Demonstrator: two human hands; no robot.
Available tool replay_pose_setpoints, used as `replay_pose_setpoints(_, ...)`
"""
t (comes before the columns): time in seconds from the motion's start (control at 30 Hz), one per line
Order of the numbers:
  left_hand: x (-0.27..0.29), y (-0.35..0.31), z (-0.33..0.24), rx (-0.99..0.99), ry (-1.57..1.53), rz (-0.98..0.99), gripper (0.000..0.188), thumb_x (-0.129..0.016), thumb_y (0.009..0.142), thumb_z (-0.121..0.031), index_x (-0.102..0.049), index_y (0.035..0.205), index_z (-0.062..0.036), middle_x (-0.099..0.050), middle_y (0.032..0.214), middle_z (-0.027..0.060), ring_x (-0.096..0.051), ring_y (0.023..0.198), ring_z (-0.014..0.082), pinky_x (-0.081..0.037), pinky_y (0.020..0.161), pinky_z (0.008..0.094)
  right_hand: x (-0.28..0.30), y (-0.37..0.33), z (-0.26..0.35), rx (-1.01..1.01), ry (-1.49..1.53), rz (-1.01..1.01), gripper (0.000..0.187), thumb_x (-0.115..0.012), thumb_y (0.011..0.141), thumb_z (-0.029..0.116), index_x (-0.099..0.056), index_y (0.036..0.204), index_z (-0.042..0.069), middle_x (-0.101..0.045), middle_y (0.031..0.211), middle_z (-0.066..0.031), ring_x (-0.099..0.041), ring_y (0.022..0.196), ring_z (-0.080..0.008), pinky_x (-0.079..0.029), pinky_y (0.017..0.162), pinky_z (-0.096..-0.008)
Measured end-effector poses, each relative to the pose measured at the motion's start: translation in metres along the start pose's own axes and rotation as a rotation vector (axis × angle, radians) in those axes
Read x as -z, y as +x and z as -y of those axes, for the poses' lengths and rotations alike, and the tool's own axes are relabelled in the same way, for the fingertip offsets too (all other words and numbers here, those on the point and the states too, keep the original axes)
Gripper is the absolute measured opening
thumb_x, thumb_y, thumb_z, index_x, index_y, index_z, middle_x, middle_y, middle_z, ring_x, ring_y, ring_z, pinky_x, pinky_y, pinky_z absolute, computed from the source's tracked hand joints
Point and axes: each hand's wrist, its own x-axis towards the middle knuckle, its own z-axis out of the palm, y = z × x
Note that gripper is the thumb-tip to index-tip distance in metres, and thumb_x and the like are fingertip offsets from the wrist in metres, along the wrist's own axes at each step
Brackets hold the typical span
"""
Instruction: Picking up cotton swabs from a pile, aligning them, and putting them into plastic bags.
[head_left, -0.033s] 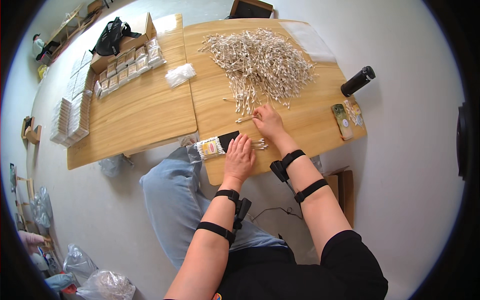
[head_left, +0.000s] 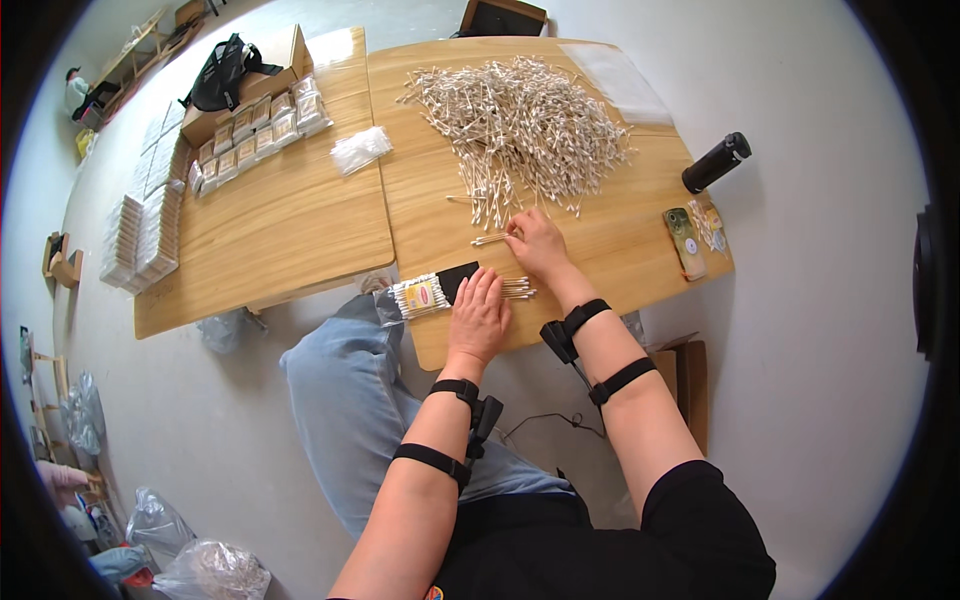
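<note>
Left hand (head_left: 478,318) flat on swab bundle (head_left: 517,288); right hand (head_left: 541,246) pinching swabs (head_left: 487,239) (pile (head_left: 530,125) beyond, bottle (head_left: 716,164) rightward).

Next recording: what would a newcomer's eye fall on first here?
Probably the big loose heap of white-tipped cotton swabs on the far part of the pale wooden right-hand table. Nearer the front edge, the person's bare left hand lies flat at the right end of a clear, swab-filled plastic pouch. On the heap's near side, the bare right hand pinches a few swabs.
</note>
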Motion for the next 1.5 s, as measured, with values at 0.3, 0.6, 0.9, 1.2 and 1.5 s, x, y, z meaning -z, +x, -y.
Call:
replay_pose_setpoints(0.3, -0.002, -0.001, 0.003, 0.054, -0.006, -0.075, 0.044, -0.060, 0.087, -0.016, -0.052, 0.129, -0.0040, -0.050, 0.139, 0.0145, -0.043, 0.134, 0.0313, -0.032, 0.114, 0.0467, 0.012, -0.030, -0.006, -0.047, 0.027, 0.127, 0.011, -0.074, 0.077, 0.017, -0.067, 0.084, 0.011, -0.059, 0.089, -0.0104, -0.062, 0.085, -0.0309, -0.051, 0.075, -0.0419)
replay_pose_setpoints(0.6, -0.004, 0.000, 0.002, 0.044, 0.093, 0.064, 0.056, -0.058, 0.090, -0.025, -0.045, 0.143, -0.0090, -0.040, 0.151, 0.0121, -0.034, 0.143, 0.0280, -0.024, 0.118, 0.0469, 0.027, -0.058, 0.000, -0.052, 0.057, 0.213, 0.010, -0.072, 0.078, 0.018, -0.068, 0.084, 0.011, -0.061, 0.087, -0.0103, -0.063, 0.082, -0.0295, -0.052, 0.074, -0.0410)
replay_pose_setpoints(0.9, 0.001, 0.004, -0.006, 0.045, 0.147, 0.177, 0.056, -0.053, 0.096, -0.035, -0.043, 0.145, -0.0095, -0.038, 0.154, 0.0110, -0.033, 0.144, 0.0256, -0.021, 0.119, 0.0467, 0.021, -0.003, -0.044, -0.301, -0.120, -0.148, 0.026, -0.070, 0.083, 0.027, -0.061, 0.099, 0.008, -0.064, 0.101, -0.0133, -0.063, 0.093, -0.0338, -0.051, 0.079, -0.0442)
replay_pose_setpoints(1.2, 0.001, 0.002, -0.004, 0.015, 0.145, 0.177, 0.055, -0.047, 0.098, -0.035, -0.045, 0.143, -0.0045, -0.040, 0.153, 0.0120, -0.033, 0.144, 0.0227, -0.022, 0.120, 0.0418, 0.003, 0.039, -0.030, -0.404, -0.309, -0.109, 0.023, -0.064, 0.085, 0.026, -0.060, 0.098, 0.007, -0.062, 0.105, -0.0161, -0.063, 0.097, -0.0373, -0.052, 0.082, -0.0476)
replay_pose_setpoints(1.5, 0.001, 0.003, -0.004, -0.016, 0.209, 0.170, 0.057, -0.049, 0.097, -0.034, -0.043, 0.144, -0.0019, -0.038, 0.153, 0.0136, -0.032, 0.145, 0.0256, -0.020, 0.120, 0.0441, 0.015, -0.014, -0.049, -0.240, -0.182, -0.073, 0.012, -0.065, 0.083, 0.019, -0.063, 0.085, 0.008, -0.063, 0.095, -0.0141, -0.063, 0.089, -0.0348, -0.052, 0.076, -0.0466)
